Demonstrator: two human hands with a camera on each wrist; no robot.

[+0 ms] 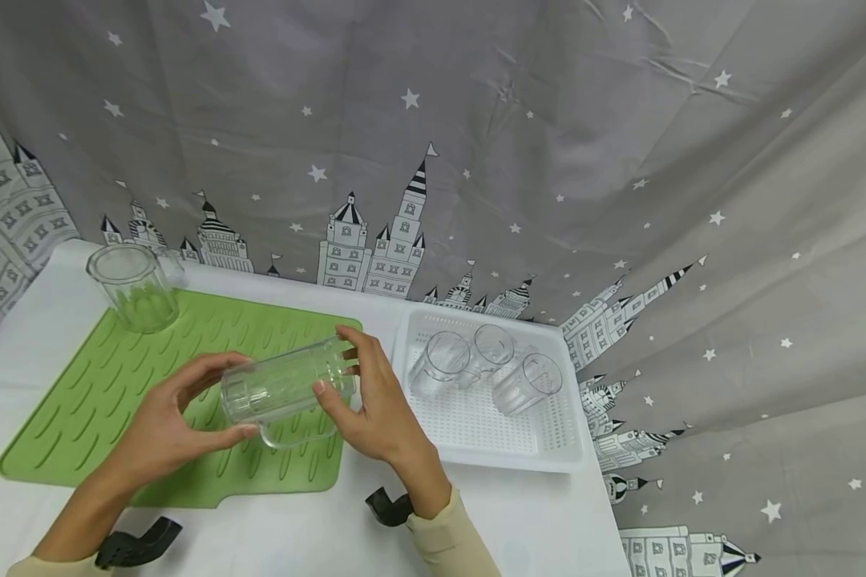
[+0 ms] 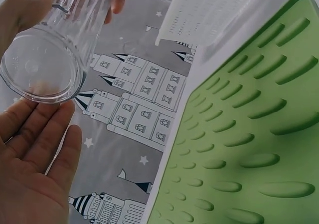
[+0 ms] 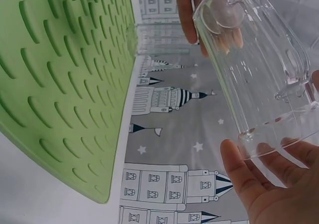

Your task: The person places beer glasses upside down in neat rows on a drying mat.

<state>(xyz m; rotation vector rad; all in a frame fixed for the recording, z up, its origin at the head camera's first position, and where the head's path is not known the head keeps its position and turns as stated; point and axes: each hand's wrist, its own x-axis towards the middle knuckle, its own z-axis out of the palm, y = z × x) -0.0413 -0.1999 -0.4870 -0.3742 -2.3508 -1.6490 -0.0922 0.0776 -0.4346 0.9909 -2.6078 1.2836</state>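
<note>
Above a green drying mat (image 1: 50,425), a clear mug (image 1: 277,386) lies nearly horizontal in the air between both hands. My left hand (image 1: 160,425) holds its base end, thumb on one side and fingers on the other; the round base (image 2: 37,67) faces the left wrist camera. At the rim end, my right hand (image 1: 378,409) grips the mug between thumb and fingers. The mug's handle (image 1: 292,439) points down toward the near edge. Another clear mug (image 1: 133,284) stands on the mat's far left corner.
To the right of the mat sits a white perforated basket (image 1: 487,458) with three clear mugs (image 1: 443,358) inside. A white cloth (image 1: 289,537) covers the table. Behind and to the right hangs a grey curtain (image 1: 418,48) printed with castles and stars.
</note>
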